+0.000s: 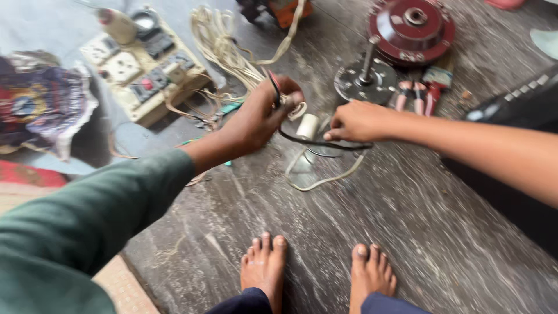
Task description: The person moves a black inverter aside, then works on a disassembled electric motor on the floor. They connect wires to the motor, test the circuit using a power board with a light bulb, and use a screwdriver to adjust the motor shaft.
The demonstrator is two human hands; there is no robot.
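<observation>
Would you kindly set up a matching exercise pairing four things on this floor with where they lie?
Things:
1. black cable
2. dark red round metal motor housing
3. cream wooden switchboard with sockets
4. red-handled pliers

Places:
A. top left, beside the patterned cloth
B. held between the left hand and right hand
C. top right, beyond the grey rotor with shaft
D. just right of that rotor

Pairs: 1-B, 2-C, 3-A, 4-D
</observation>
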